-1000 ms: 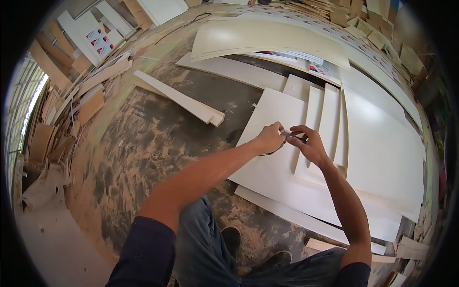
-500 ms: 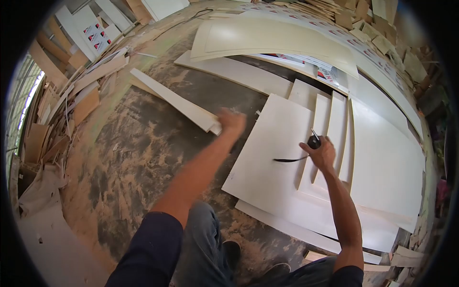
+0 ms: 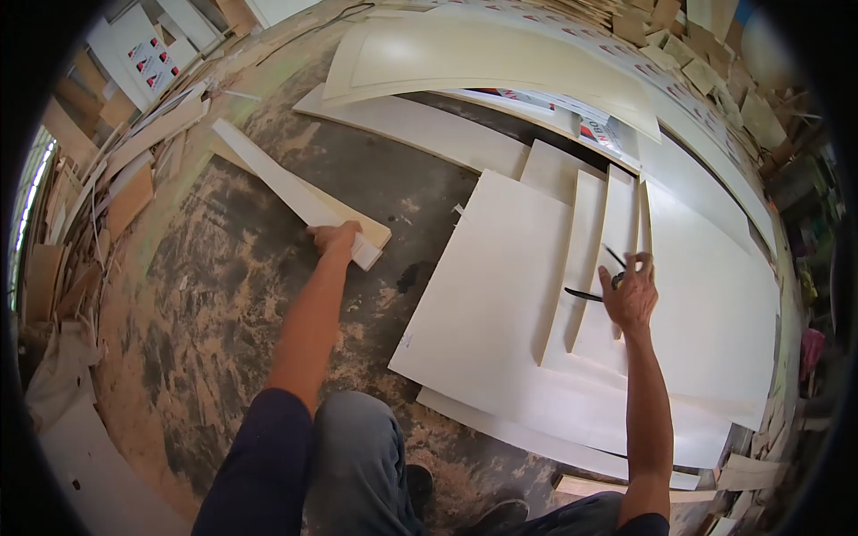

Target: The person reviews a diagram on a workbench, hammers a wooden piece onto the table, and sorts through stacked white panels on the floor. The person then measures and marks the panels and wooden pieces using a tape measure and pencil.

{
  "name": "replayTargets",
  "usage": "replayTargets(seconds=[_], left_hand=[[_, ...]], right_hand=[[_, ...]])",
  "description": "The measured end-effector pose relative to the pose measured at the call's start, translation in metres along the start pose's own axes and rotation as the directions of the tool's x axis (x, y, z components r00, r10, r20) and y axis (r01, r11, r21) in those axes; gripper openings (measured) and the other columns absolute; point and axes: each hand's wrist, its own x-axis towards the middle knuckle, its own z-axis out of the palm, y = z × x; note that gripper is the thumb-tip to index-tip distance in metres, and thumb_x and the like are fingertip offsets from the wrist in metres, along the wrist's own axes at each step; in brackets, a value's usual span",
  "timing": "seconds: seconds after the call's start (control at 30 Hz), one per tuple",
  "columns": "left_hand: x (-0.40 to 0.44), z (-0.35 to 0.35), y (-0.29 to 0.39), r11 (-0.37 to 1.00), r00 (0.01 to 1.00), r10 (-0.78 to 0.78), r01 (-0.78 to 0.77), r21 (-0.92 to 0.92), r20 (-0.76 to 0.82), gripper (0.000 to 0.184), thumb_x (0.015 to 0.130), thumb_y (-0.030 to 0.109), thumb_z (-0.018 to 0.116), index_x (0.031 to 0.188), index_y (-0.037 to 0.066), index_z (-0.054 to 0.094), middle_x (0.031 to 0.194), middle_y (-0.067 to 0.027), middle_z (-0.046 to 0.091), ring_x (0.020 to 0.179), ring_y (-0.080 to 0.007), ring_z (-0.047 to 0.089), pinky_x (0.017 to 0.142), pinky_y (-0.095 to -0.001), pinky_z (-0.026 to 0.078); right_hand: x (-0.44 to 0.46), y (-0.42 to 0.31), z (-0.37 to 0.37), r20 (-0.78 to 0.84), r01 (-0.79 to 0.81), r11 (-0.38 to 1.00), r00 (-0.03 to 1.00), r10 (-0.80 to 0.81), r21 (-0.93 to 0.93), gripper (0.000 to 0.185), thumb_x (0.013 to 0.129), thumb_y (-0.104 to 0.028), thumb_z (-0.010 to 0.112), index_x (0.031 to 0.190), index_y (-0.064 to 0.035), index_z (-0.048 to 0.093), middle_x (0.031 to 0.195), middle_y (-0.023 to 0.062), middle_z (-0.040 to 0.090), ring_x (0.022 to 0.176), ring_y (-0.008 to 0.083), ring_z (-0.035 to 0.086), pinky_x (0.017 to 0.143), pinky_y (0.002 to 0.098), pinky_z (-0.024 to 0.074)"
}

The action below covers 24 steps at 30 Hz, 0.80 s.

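Note:
My left hand (image 3: 335,239) is closed around the near end of a long, narrow white board strip (image 3: 286,189). Under that strip a second, tan-faced strip (image 3: 371,230) fans out slightly, its near end showing to the right. Over the stacked white boards, my right hand (image 3: 633,295) is closed on a small dark tape measure (image 3: 618,280), mostly hidden by the fingers. A black strap (image 3: 584,294) sticks out to its left, and a thin dark stick, perhaps a pencil (image 3: 614,255), points up from the grip.
A large white panel (image 3: 474,268) lies with narrow strips (image 3: 592,259) and another wide panel (image 3: 706,304) to the right. A curved cream sheet (image 3: 483,67) lies beyond. Scrap boards (image 3: 130,196) pile up along the left. Sawdust covers the dark floor (image 3: 223,295).
My left hand has moved left and taken hold of the white strip, which has shifted over the tan one. My right hand has turned, hiding more of the tape measure. The view has shifted slightly.

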Motion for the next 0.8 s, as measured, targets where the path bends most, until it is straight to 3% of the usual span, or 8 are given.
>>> replayTargets(seconds=[0.07,0.17,0.3,0.4,0.57,0.67,0.77,0.8], left_hand=[[-0.017,-0.029,-0.015,0.993,0.997,0.068,-0.063,-0.098,0.044,0.094,0.063,0.014,0.083,0.134,-0.003,0.024,0.126,-0.0269,0.048,0.112,-0.0369,0.058,0.089,-0.0446,0.056],[0.004,-0.067,-0.067,0.865,0.97,0.224,-0.155,-0.476,0.091,0.083,0.067,0.012,0.08,0.135,0.0,0.034,0.124,-0.019,0.052,0.105,-0.035,0.058,0.08,-0.042,0.054],[-0.015,-0.147,-0.105,0.956,0.976,0.153,-0.107,-0.274,0.153,0.063,0.075,0.012,0.073,0.13,-0.001,0.045,0.111,-0.015,0.057,0.093,-0.026,0.061,0.077,-0.0373,0.052],[-0.067,-0.168,-0.148,0.812,0.921,0.381,-0.288,-0.507,0.088,0.049,0.075,0.007,0.072,0.119,-0.003,0.051,0.102,-0.0106,0.058,0.089,-0.0206,0.06,0.076,-0.0346,0.051],[-0.138,-0.179,-0.194,0.919,0.963,0.265,-0.241,-0.311,0.039,0.058,0.076,0.011,0.074,0.124,-0.004,0.046,0.107,-0.0153,0.056,0.092,-0.0239,0.059,0.081,-0.0357,0.05],[-0.165,-0.19,-0.213,0.952,0.982,0.151,-0.175,-0.251,-0.11,0.064,0.075,0.017,0.076,0.126,-0.005,0.044,0.109,-0.0187,0.057,0.098,-0.0306,0.059,0.087,-0.0402,0.048],[-0.136,-0.219,-0.269,0.969,0.937,0.236,-0.207,0.134,-0.256,0.081,0.072,0.023,0.079,0.135,-0.007,0.038,0.12,-0.0262,0.056,0.112,-0.0395,0.057,0.094,-0.0451,0.044],[-0.133,-0.237,-0.272,0.968,0.936,0.239,-0.21,0.137,-0.259,0.081,0.072,0.023,0.079,0.135,-0.007,0.038,0.12,-0.0262,0.056,0.112,-0.0395,0.057,0.094,-0.0451,0.044]], right_hand=[[0.008,-0.033,0.002,0.239,-0.019,0.97,0.97,-0.041,0.242,0.033,0.081,-0.027,0.074,0.103,-0.0038,0.065,0.106,0.0141,0.057,0.092,0.0334,0.064,0.075,0.0437,0.0547],[0.008,-0.102,0.042,0.29,0.205,0.851,0.88,-0.377,0.484,0.025,0.078,-0.019,0.073,0.095,-0.0042,0.064,0.108,0.0169,0.059,0.094,0.0346,0.064,0.078,0.0447,0.0543],[0.016,-0.254,0.066,0.372,0.264,0.752,0.741,-0.56,0.604,0.029,0.078,-0.019,0.071,0.097,-0.0009,0.06,0.113,0.0198,0.058,0.095,0.0358,0.065,0.077,0.0446,0.0549],[0.01,-0.347,0.079,0.272,0.277,0.698,0.778,-0.567,0.66,0.034,0.08,-0.019,0.068,0.106,0.0007,0.058,0.112,0.0189,0.058,0.089,0.0352,0.067,0.073,0.0435,0.0558],[-0.012,-0.398,0.124,0.187,0.381,0.762,0.821,-0.539,0.524,0.037,0.081,-0.016,0.066,0.111,0.0028,0.056,0.109,0.0167,0.059,0.078,0.03,0.07,0.068,0.0401,0.0572],[-0.017,-0.397,0.121,0.367,0.291,0.786,0.761,-0.536,0.545,0.048,0.082,-0.028,0.07,0.116,0.0017,0.054,0.117,0.0195,0.059,0.082,0.0327,0.07,0.073,0.0462,0.0544],[-0.022,-0.4,0.094,0.374,0.367,0.775,0.717,-0.588,0.515,0.055,0.076,-0.034,0.074,0.112,0.0024,0.055,0.118,0.0226,0.061,0.085,0.0333,0.07,0.075,0.0446,0.055],[-0.022,-0.396,0.065,0.48,0.353,0.726,0.57,-0.667,0.589,0.06,0.072,-0.038,0.075,0.11,0.003,0.055,0.115,0.0238,0.063,0.087,0.0344,0.07,0.078,0.0451,0.0546]])
